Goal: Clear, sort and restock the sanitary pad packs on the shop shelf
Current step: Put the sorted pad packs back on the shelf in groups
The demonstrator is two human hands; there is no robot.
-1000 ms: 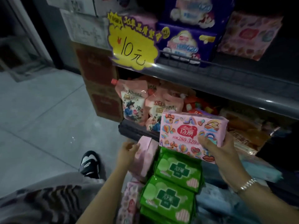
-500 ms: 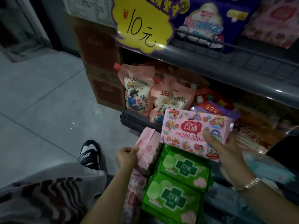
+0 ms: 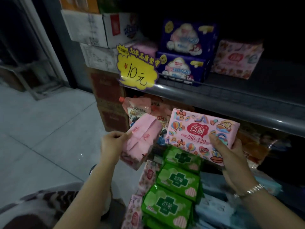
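Mid-sort: the left hand [image 3: 112, 143] grips a pink pack [image 3: 140, 142], the right hand [image 3: 231, 151] a patterned pack [image 3: 198, 131]. Green packs [image 3: 178, 180] are stacked; plenty looks left.

— What do your hands hold?

— Your left hand [image 3: 112, 144] grips a plain pink pad pack [image 3: 140, 142], tilted, lifted clear of the stacks. Your right hand [image 3: 231, 151] pinches a pink patterned pack [image 3: 198, 129] marked 280-320, thumb on its front.

— And below them?

— You look down on a row of green pad packs [image 3: 178, 180] overlapping, just beneath the patterned pack. A yellow price sign [image 3: 137, 71] reading 10 hangs on the grey shelf edge [image 3: 214, 98] above.
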